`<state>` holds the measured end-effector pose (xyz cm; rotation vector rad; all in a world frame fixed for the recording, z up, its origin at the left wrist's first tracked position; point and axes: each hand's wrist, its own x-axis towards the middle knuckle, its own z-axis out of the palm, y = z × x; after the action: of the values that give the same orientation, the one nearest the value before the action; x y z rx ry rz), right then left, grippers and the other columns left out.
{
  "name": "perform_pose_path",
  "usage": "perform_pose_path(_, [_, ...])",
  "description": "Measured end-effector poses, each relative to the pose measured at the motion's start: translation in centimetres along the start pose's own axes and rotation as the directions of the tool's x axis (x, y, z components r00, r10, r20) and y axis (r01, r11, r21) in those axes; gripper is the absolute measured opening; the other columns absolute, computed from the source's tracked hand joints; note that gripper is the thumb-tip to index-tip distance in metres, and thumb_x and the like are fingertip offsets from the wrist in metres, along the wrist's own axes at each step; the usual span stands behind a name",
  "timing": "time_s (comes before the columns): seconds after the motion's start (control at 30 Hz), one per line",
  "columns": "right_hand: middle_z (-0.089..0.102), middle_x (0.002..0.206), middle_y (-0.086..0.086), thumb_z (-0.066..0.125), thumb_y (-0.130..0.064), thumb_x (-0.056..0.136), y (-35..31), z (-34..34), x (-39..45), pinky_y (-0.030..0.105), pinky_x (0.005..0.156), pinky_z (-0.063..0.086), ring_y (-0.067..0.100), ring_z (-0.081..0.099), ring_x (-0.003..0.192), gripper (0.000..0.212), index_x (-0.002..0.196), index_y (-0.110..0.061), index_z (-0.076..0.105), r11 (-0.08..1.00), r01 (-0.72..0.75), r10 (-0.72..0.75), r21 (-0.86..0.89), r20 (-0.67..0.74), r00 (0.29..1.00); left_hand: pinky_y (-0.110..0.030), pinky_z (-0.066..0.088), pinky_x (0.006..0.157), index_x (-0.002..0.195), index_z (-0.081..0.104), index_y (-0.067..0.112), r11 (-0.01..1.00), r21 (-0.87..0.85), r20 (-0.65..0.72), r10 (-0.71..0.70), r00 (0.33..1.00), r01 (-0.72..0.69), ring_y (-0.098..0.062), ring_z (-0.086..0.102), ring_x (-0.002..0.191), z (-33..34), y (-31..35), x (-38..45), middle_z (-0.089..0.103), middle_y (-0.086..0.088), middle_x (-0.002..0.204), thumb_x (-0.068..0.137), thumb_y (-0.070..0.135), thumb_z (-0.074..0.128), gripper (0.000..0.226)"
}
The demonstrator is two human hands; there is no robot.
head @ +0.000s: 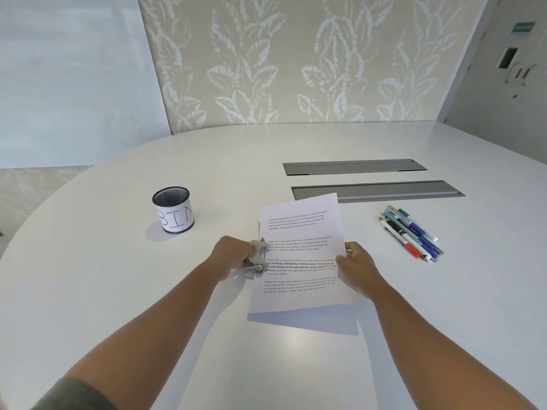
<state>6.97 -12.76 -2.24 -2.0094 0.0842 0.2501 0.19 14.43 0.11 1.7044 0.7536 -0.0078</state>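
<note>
Fingers of the right hand (pixel 356 266) lie hidden under the sheet (pixel 302 255); the left hand (pixel 233 253) covers part of the punch (pixel 257 260); print on the markers (pixel 410 232) is illegible.

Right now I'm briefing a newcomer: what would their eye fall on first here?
The printed sheet at the middle of the white table, held at its right edge by the right hand, while the left hand grips a metal hole punch at its left edge. Then the mesh cup marked BIN on the left and markers on the right.
</note>
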Motion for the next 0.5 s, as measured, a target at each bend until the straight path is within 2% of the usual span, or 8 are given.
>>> perform_pose_path(0.13, [0.071,0.103,0.001,0.048,-0.013,0.081,0.27,0.03,0.08,0.041,0.085,0.057,0.022,0.067,0.096,0.03,0.107,-0.022,0.059,1.0,0.008,-0.008,-0.017,-0.001,1.0,-0.044,0.059,0.091,0.097,0.069,-0.011,1.0,-0.008,-0.006,-0.012,1.0,0.012,-0.028,0.074,0.071,0.1,-0.22,0.24,0.069,-0.014,0.072,0.081,0.004,0.069,0.022])
perform_pose_path(0.27, [0.071,0.102,0.002,0.048,-0.013,0.081,0.18,0.09,-0.06,0.034,0.076,0.055,0.023,0.067,0.093,0.028,0.104,-0.023,0.059,1.0,-0.002,0.002,-0.005,0.003,1.0,-0.041,0.059,0.09,0.103,0.067,-0.012,1.0,-0.008,-0.006,-0.029,1.0,0.029,-0.028,0.076,0.078,0.1,-0.19,0.37,0.07,-0.016,0.077,0.082,0.004,0.069,0.026])
perform_pose_path(0.4, [0.069,0.101,-0.001,0.052,-0.017,0.085,-0.03,0.38,0.02,0.033,0.076,0.054,0.022,0.066,0.095,0.022,0.104,-0.022,0.062,1.0,-0.012,0.012,-0.022,-0.017,1.0,-0.026,0.062,0.064,0.103,0.067,-0.01,0.999,-0.004,0.025,-0.049,0.998,0.049,-0.025,0.075,0.07,-0.2,0.11,0.23,0.072,-0.017,0.084,0.082,0.003,0.069,0.025])
perform_pose_path(0.5, [0.066,0.103,-0.001,0.051,-0.02,0.092,-0.41,0.46,0.16,0.026,0.067,0.044,0.02,0.061,0.092,0.022,0.109,-0.017,0.063,0.999,-0.008,0.004,-0.048,-0.081,0.997,-0.027,0.063,0.062,0.104,0.067,-0.01,0.998,-0.023,0.043,-0.053,0.998,0.054,-0.027,0.077,0.075,-0.37,0.13,0.21,0.075,-0.021,0.096,0.083,0.004,0.068,0.025])
